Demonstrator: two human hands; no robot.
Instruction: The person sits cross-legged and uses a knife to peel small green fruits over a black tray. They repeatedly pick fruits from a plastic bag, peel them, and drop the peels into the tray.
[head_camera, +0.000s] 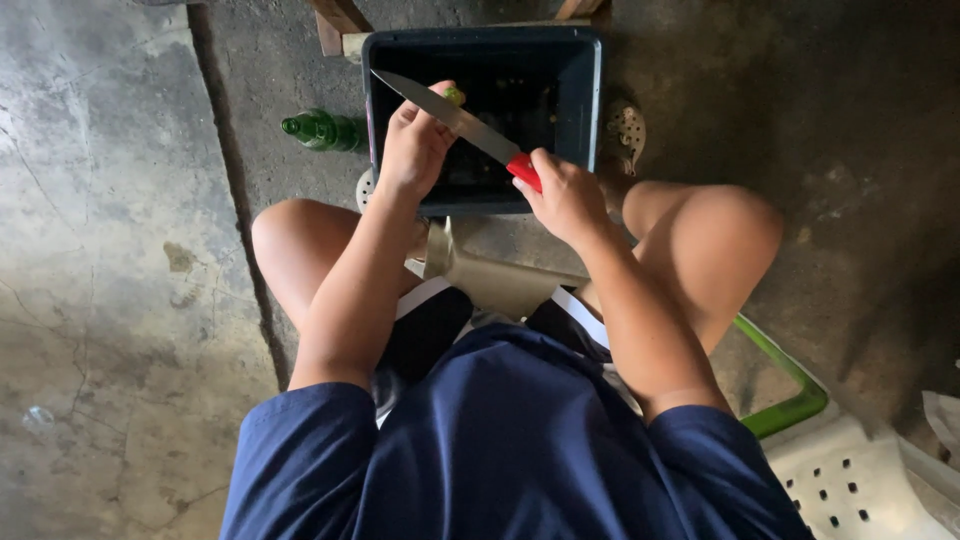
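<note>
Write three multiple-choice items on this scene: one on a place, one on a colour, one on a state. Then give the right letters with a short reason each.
1. Where does the green glass bottle lie?
A. inside the bin
B. on the floor, left of the bin in the picture
C. on the chair

2. What colour is the knife handle?
A. red
B. yellow
C. white

3. How is the right hand?
A. open and empty
B. flat on a knee
C. closed on the knife handle

Answers: 1 B, the bottle lies on concrete beside the dark square bin. 2 A, red shows at the grip. 3 C, its fingers wrap the handle while the left hand holds a small green piece at the blade.
</note>
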